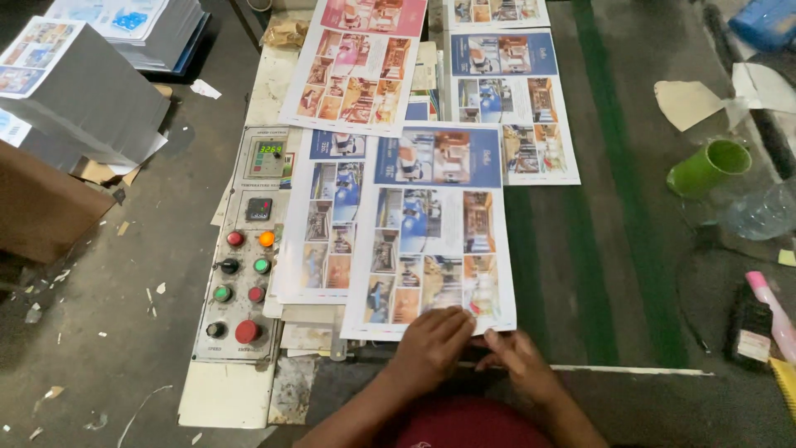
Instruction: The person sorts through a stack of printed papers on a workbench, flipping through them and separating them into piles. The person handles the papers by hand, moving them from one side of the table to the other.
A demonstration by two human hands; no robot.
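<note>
Both hands meet at the near edge of the printed sheet (431, 241): my left hand (431, 344) presses flat on it, my right hand (518, 361) pinches its corner. Photo panels under a blue band cover it. Similar sheets (514, 104) lie farther off; a grey control panel (245, 249) sits left.

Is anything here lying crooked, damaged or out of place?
Yes. The green cup lies tipped on its side at the right. Torn paper scraps lie beyond it. The printed sheets overlap slightly askew.
</note>
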